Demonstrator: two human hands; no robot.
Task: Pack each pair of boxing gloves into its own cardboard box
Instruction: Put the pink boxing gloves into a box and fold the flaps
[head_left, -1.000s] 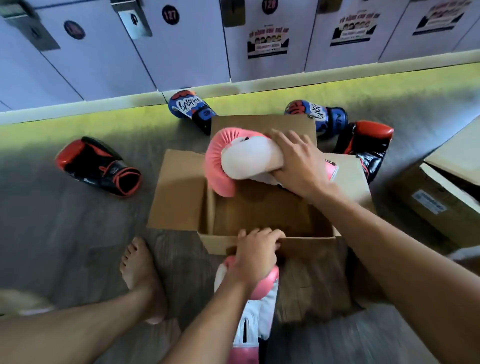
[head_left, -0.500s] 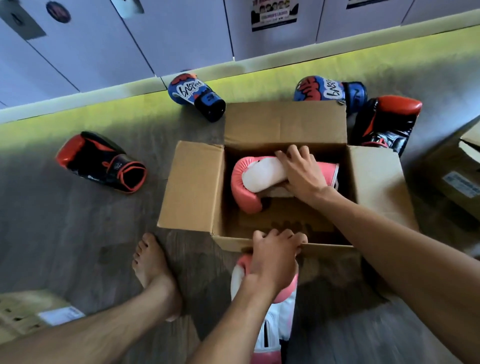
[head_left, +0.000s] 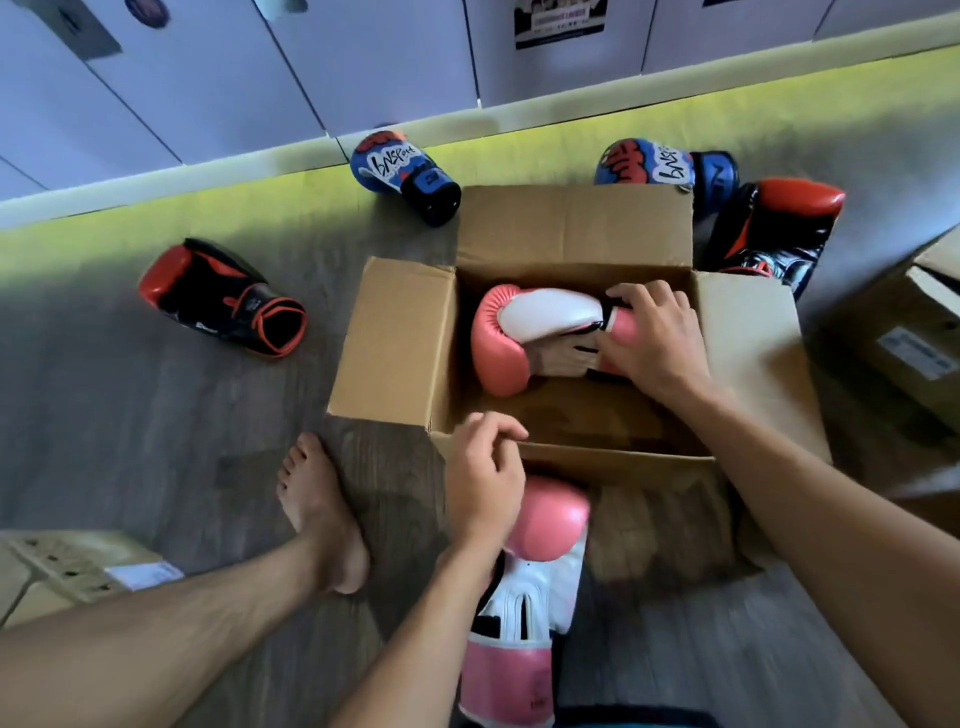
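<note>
Inside the cardboard box (head_left: 395, 338) a pink-and-white glove (head_left: 524, 332) lies on its side, my right hand (head_left: 654, 343) gripping its cuff. My left hand (head_left: 485, 478) hovers loosely curled, empty, over the second glove (head_left: 545, 519) on the floor (head_left: 156, 415).

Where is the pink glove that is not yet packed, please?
In the head view, the pink glove lies on the floor at bottom centre, just outside the near wall of the open box, beside the left hand.

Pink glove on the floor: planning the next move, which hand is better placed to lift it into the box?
Left, probably: the left hand is beside that pink glove; the right hand grips the other glove inside the box.
</note>
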